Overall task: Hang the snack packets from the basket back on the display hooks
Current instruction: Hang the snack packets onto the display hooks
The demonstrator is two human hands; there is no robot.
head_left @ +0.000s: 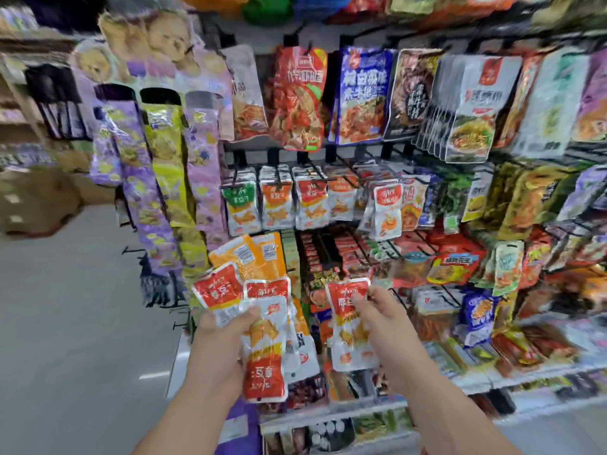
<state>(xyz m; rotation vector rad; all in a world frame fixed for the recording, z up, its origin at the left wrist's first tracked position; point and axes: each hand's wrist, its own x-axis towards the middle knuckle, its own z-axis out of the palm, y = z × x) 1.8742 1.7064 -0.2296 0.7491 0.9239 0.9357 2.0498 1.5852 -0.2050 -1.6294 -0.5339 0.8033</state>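
Note:
My left hand (220, 351) grips a fanned bundle of several red, orange and white snack packets (262, 326) at lower centre. My right hand (377, 320) pinches one red-and-white snack packet (348, 323) by its upper part, holding it upright just right of the bundle. Above them, a row of matching small packets (310, 200) hangs on black display hooks (315, 174) in the middle tier of the rack. The basket is not in view.
The rack is packed with hanging packets: large bags (299, 96) on the top tier, long purple and yellow strips (164, 178) on the left end. Low shelves (460, 382) with goods run below. Grey aisle floor (72, 323) lies to the left.

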